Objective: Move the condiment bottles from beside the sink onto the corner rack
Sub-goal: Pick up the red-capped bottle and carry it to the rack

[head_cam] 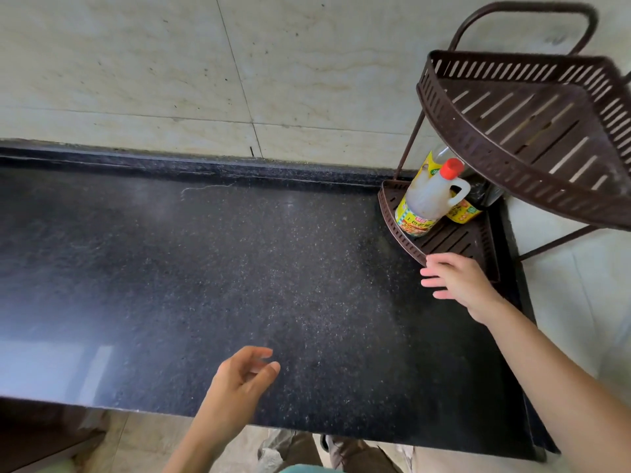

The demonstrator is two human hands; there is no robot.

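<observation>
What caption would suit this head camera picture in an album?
Both hands empty over the black countertop, right hand beside the corner rack whose lower shelf holds condiment bottles.

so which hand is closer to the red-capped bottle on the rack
Right. The right hand hovers open by the lower shelf's front edge, just below the red-capped bottle. The left hand is far off, over the counter's near edge.

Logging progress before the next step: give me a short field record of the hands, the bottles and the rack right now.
left hand: empty, fingers loosely curled, over the front of the black countertop
right hand: empty, open, at the front rim of the lower shelf
red-capped bottle: on the lower shelf, upright as far as I can tell
second bottle: behind it, mostly hidden, yellow label
upper shelf: nothing on it
sink: not in view
</observation>
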